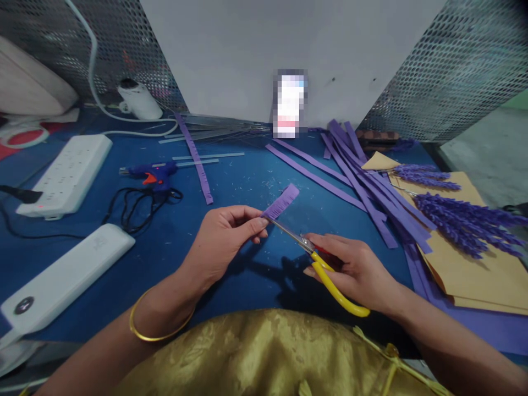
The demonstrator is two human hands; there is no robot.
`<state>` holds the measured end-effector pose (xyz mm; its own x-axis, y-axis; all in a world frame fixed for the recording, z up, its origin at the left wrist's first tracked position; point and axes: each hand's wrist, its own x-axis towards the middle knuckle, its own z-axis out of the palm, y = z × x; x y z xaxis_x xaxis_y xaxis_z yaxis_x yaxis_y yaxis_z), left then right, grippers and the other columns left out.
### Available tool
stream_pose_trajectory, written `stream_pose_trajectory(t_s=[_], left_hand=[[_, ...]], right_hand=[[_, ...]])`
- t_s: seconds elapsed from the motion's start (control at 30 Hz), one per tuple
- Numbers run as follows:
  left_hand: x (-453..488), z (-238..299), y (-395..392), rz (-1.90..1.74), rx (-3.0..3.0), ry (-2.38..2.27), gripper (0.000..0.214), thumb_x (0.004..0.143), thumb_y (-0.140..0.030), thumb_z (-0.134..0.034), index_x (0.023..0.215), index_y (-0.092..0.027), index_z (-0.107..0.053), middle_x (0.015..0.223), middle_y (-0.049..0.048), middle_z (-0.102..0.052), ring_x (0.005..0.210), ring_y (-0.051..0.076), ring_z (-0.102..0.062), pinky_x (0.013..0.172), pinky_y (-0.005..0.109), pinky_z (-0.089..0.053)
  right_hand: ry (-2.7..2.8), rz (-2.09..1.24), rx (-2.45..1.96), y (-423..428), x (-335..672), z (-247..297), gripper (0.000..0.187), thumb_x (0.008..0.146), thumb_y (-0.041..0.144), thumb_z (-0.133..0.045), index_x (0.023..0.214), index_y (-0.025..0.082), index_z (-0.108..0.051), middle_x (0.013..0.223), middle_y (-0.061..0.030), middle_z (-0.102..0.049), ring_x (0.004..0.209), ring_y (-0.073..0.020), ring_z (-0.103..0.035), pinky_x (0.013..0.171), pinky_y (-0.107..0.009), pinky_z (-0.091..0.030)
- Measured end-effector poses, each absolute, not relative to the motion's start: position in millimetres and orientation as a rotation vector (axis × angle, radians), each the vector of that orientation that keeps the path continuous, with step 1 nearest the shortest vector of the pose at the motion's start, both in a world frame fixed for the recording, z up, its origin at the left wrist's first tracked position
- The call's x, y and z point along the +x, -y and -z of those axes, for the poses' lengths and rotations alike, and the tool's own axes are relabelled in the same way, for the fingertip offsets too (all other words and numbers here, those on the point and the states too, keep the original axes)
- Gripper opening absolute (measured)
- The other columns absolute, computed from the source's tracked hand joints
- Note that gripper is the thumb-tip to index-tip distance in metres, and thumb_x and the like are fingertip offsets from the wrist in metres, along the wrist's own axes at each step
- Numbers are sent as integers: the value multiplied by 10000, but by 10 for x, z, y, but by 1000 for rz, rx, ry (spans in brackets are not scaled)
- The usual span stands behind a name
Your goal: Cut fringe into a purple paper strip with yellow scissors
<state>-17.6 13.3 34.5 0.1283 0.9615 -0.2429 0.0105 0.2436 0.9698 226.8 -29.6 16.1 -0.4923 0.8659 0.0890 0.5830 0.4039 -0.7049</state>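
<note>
My left hand point(229, 234) pinches one end of a short purple paper strip point(282, 202) with fine cuts along its edge. The strip's other end sticks up past the fingertips, towards the right. My right hand point(350, 269) is closed around long-nosed pliers point(336, 289) with a yellow handle; a bit of red shows under the fingers. The thin metal tip of the pliers meets the strip at my left thumb. Whether the tip grips the paper cannot be made out. Another fringed purple strip point(196, 159) lies beyond my left hand.
A blue glue gun point(154, 175) with a coiled cord, a white power strip point(68, 170) and a long white device point(68, 280) occupy the left. Purple paper strips point(358, 170), lavender-like flower stems point(462, 220) and brown paper point(487, 280) lie right. A blurred phone point(289, 104) stands behind.
</note>
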Motion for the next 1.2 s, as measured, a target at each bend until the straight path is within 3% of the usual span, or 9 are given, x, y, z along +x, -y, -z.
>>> stream_pose_trajectory(t_s=[0.37, 0.9, 1.2], left_hand=[[-165, -323, -139, -911, 1039, -1198, 112, 719, -264, -785, 691, -165, -740, 604, 0, -668, 552, 88, -533, 541, 195, -409], [-179, -279, -170, -861, 1046, -1255, 251, 730, -396, -720, 660, -155, -704, 599, 5, -643, 542, 98, -502, 568, 225, -380], [-148, -228, -195, -845, 979, -1274, 260, 682, -422, -725, 655, -165, -698, 570, -2, -620, 524, 98, -473, 544, 230, -344]], right_hand=[[2201, -858, -1306, 319, 2230, -141, 426, 920, 425, -653, 1254, 162, -631, 824, -39, -618, 648, -152, -547, 606, -272, -414], [2147, -1036, -1373, 261, 2126, -131, 181, 924, 397, -620, 966, 224, -648, 809, -22, -623, 709, -174, -563, 634, -271, -397], [2142, -1100, -1364, 221, 2127, -24, 205, 895, 417, -637, 960, 224, -656, 816, -35, -634, 726, -189, -585, 637, -271, -404]])
